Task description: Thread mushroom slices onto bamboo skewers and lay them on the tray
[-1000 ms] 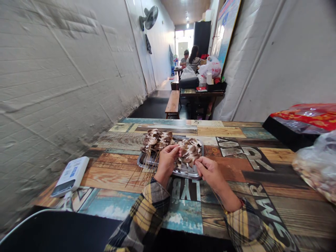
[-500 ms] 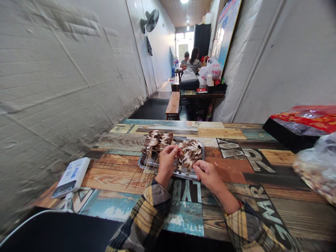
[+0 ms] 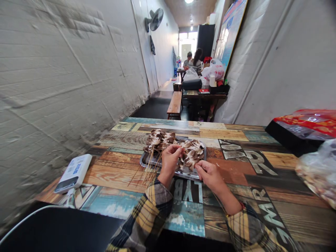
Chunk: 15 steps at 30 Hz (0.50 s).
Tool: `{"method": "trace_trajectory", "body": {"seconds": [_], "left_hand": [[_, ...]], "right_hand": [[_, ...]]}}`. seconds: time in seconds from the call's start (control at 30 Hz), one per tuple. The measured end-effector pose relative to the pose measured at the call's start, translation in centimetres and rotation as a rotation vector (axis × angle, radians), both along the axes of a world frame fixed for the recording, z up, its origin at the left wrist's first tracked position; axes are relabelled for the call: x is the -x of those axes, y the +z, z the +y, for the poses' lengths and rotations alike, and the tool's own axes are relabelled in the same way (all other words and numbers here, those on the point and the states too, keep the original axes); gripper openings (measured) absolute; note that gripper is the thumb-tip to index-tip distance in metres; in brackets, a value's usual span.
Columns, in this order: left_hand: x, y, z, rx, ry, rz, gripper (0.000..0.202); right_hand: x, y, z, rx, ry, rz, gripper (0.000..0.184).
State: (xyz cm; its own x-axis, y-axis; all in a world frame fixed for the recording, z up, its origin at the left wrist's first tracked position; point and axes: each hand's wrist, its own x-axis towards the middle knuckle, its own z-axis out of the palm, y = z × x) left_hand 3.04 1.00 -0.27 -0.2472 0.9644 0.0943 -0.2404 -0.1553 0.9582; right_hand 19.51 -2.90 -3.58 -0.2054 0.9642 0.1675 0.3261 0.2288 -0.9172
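My left hand [image 3: 171,161] is closed, thumb and forefinger pinched at the edge of an oyster mushroom piece; the fingertips partly cover it. My right hand [image 3: 210,175] is closed too, its fingertips against the lower edge of the grey-brown oyster mushrooms [image 3: 193,150]. A thin bamboo skewer [image 3: 219,204] runs back from under the right palm along the wrist. Both hands are over a clear shallow tray [image 3: 195,175]. On its left half lies a heap of skewered mushrooms [image 3: 159,138], their bamboo sticks [image 3: 147,167] fanning out over the near rim.
The tray stands on a patchwork wood-print table [image 3: 115,171]. At left lies a white device [image 3: 74,173] with a cable. At right are a black box with red packaging [image 3: 309,122] and a clear plastic bag [image 3: 319,169]. Beyond are a bench [image 3: 174,103], another table and two seated people.
The view has shifted slightly, so the whole scene sits a little further right. Both hands keep nearly the same pinch at the mushrooms.
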Motion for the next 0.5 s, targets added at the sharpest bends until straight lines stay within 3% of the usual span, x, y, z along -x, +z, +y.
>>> {"method": "trace_trajectory", "body": {"seconds": [0.5], "left_hand": [[-0.17,-0.38,0.07,-0.055,0.016,0.124,0.01]], "right_hand": [[0.07,-0.27,0.13,-0.014,-0.017,0.049,0.031]]}}
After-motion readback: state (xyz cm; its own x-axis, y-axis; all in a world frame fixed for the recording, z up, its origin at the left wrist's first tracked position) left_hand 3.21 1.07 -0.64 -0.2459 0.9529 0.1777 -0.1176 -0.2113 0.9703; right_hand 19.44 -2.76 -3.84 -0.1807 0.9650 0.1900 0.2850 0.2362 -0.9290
